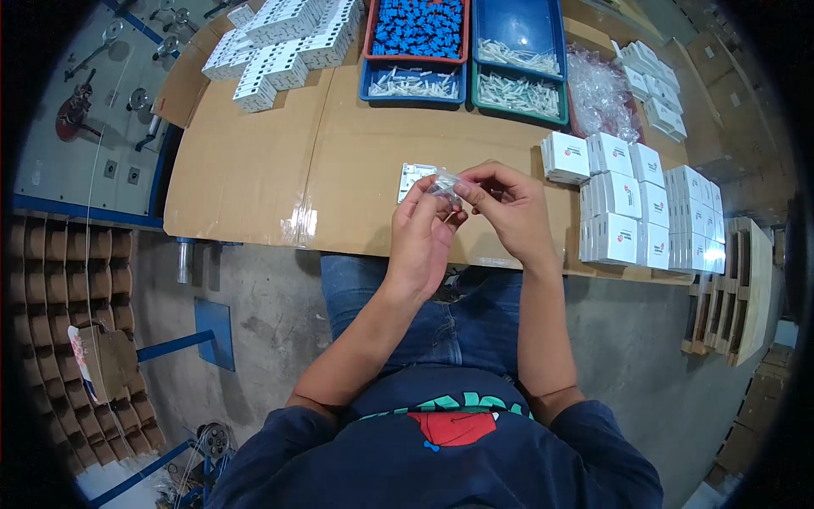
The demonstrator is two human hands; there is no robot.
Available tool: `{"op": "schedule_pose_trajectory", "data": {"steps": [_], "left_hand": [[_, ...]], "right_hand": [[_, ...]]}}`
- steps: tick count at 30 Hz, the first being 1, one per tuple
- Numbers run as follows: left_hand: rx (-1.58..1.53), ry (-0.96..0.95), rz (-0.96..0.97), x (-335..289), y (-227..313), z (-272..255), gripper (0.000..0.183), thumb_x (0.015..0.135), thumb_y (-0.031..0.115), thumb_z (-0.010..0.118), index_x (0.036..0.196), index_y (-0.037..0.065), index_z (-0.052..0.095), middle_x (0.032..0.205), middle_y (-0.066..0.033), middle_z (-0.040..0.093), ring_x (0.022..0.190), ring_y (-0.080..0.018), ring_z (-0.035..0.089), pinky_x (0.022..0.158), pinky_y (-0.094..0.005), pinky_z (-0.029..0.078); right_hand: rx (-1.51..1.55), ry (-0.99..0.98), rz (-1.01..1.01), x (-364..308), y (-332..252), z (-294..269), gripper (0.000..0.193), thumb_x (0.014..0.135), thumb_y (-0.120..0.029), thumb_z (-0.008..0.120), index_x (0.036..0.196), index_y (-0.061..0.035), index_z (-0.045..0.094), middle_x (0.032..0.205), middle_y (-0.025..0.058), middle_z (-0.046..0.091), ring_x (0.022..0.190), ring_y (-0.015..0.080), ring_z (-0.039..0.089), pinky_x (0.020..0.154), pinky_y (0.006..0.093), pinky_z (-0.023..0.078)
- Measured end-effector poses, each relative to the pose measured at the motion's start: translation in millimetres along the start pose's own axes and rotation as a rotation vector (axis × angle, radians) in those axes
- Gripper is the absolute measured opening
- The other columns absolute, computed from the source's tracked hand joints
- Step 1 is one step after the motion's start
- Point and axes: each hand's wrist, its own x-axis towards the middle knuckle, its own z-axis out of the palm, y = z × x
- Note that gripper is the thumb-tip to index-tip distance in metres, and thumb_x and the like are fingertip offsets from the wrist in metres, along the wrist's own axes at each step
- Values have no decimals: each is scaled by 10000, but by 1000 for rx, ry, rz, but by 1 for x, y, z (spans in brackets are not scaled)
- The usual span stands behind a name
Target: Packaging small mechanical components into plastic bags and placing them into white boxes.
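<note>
We see a colourless clear plastic bag [444, 181], a brown cardboard-covered table [254, 170], bright blue plastic pieces [420, 30], a red rectangular tray [415, 60], and white boxes [616, 197] with red marks.

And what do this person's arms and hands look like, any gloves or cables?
The left hand and right hand are bare human hands; no gloves, cables or watch show. The forearms are bare too. The left sleeve and right sleeve are short, dark navy and plain.
</note>
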Motion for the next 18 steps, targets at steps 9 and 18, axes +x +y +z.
{"op": "schedule_pose_trajectory", "data": {"steps": [9,18], "left_hand": [[55,-78,10,-1,-2,-3,277,974,71,571,1244,46,518,1090,-63,631,945,-145,607,874,-329,489],[314,-82,91,0,-1,4,357,947,-11,640,1284,-24,524,1171,-129,652,988,-186,684,882,-321,564]], "right_hand": [[6,6,-60,3,1,2,102,938,-61,725,1001,15,747,882,26,682,742,75,606,641,229,479],[17,149,-92,5,1,-1,95,948,-79,727,920,11,734,801,-15,637,686,34,543,602,207,433]]}}
